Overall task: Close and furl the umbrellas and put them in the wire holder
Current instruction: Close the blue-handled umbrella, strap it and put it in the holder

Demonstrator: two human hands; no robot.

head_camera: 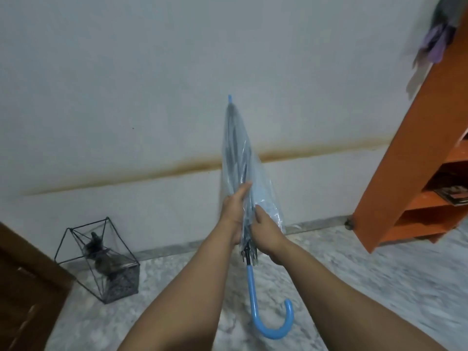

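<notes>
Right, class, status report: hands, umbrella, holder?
Left hand, right hand grip clear umbrella, closed, loosely furled. Wire holder left, one umbrella inside. Path clear.

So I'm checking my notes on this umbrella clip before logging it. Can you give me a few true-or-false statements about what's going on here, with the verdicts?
1. The clear umbrella is closed, with its tip pointing up. True.
2. Its hooked handle is red. False: it is blue.
3. Both hands are on the canopy, left hand and right hand. True.
4. The wire holder stands on a shelf. False: it sits on the floor by the wall.
5. The wire holder has nothing in it. False: a dark umbrella is already inside.
</notes>
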